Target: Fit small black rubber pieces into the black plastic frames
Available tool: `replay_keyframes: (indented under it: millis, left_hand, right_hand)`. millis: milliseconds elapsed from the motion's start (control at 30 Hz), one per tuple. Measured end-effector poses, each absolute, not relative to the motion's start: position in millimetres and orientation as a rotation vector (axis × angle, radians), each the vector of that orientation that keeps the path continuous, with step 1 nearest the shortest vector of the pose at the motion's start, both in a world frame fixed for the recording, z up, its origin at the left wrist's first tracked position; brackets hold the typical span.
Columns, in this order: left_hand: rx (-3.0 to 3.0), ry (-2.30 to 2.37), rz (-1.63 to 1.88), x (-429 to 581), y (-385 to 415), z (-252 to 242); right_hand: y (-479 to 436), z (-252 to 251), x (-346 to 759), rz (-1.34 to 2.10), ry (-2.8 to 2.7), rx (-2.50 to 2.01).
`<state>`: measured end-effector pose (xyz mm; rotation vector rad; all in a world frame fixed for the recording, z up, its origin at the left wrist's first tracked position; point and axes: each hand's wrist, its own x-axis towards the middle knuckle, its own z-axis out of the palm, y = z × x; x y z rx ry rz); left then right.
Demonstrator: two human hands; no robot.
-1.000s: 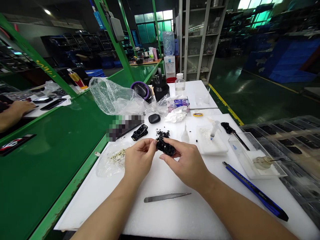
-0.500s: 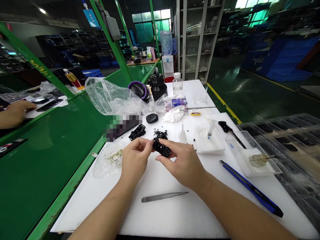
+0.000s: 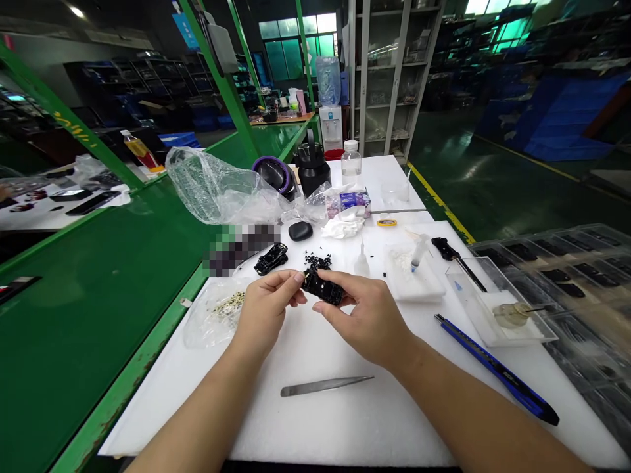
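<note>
In my right hand (image 3: 365,309) is a black toy car body (image 3: 323,287), held between thumb and fingers above the white work board. My left hand (image 3: 273,295) is pinched closed at the car body's left end. A tiny pale bit shows at those fingertips, too small to name. Just behind the car body lies a pile of small black parts (image 3: 318,260). More black car bodies (image 3: 271,258) rest to its left. A clear bag (image 3: 202,318) of tiny cream and dark parts is beside my left hand. Metal tweezers (image 3: 325,386) lie nearer, between my forearms.
On the right are a blue utility knife (image 3: 493,368), a clear tray (image 3: 522,338) with a small jar, and a white foam dish (image 3: 424,289) with a syringe. A dropper bottle (image 3: 361,265) stands behind my right hand. Plastic wrap (image 3: 221,197) and a black flask (image 3: 313,172) are farther back.
The car body has turned slightly in my right hand and shows more of its face. My left fingers have shifted at its left end. At far left, another person's hand has mostly withdrawn from view.
</note>
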<state>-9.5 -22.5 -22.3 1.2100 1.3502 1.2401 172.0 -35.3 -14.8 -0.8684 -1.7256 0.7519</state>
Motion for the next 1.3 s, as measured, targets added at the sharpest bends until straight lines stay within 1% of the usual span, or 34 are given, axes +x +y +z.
replay_keyframes:
  millis: [367, 633, 767, 900, 967, 1167, 1300]
  left_hand:
    - [1.447, 1.658, 1.164, -7.1, -29.8, -9.2]
    - [1.492, 1.760, 1.271, 2.0, -33.0, -9.8]
    - [1.798, 1.931, 1.341, 4.3, -37.1, -12.8]
    - [1.982, 1.917, 1.347, 2.7, -39.1, -14.2]
    - [1.930, 1.884, 1.316, 0.8, -38.9, -14.2]
    - [1.482, 1.654, 1.262, -6.6, -33.5, -13.2]
    - [1.337, 1.494, 1.258, -11.8, -28.5, -16.0]
  right_hand:
    - [-36.9, -13.3, 174.0, 0.754, -1.760, -0.875]
    - [-35.7, -12.9, 173.4, 0.729, -1.777, -0.849]
    - [-35.6, -13.0, 173.7, 0.733, -1.770, -0.863]
    - [-35.8, -13.7, 174.1, 0.771, -1.757, -0.878]
    - [-35.6, -13.9, 174.3, 0.803, -1.740, -0.873]
    - [-34.7, -13.4, 174.7, 0.825, -1.729, -0.836]
    - [-34.8, -13.2, 174.6, 0.820, -1.743, -0.853]
